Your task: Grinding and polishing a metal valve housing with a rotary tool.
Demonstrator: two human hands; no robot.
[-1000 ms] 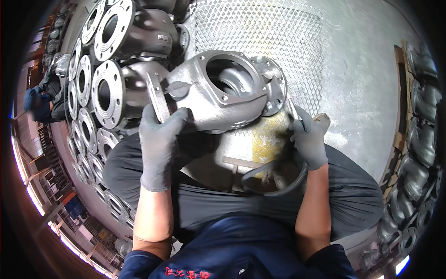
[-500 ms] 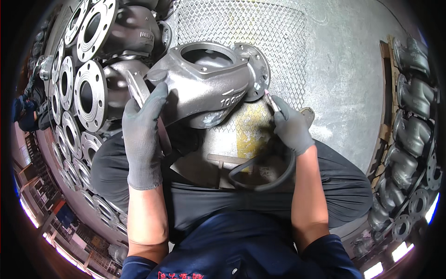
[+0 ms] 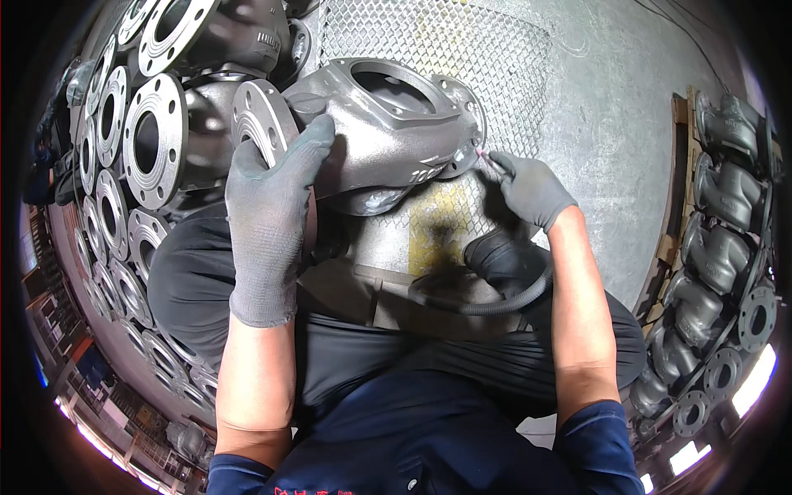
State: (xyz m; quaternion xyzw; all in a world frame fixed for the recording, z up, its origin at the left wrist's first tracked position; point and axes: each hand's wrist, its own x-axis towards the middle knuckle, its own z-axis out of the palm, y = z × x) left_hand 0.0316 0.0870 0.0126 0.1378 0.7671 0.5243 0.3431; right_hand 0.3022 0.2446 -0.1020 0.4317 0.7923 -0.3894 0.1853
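Observation:
A grey cast-metal valve body (image 3: pixel 388 132) with round flanges at both ends and a square opening on top rests on a metal mesh stand in front of me. My left hand (image 3: pixel 268 206), in a grey glove, lies flat against its left side near the left flange. My right hand (image 3: pixel 528 186), also gloved, grips a thin pen-like tool (image 3: pixel 491 161) whose tip touches the right flange. A black hose (image 3: pixel 495 289) runs from that hand down across my lap.
Many similar flanged valve bodies (image 3: pixel 148 132) are stacked closely on the left. More castings (image 3: pixel 718 247) line a wooden pallet on the right. A mesh grate (image 3: pixel 445 41) and grey concrete floor (image 3: pixel 610 107) lie beyond.
The valve body has swung so its top opening faces more upward. My left hand slid up its left side. My right hand brought the tool tip onto the right flange.

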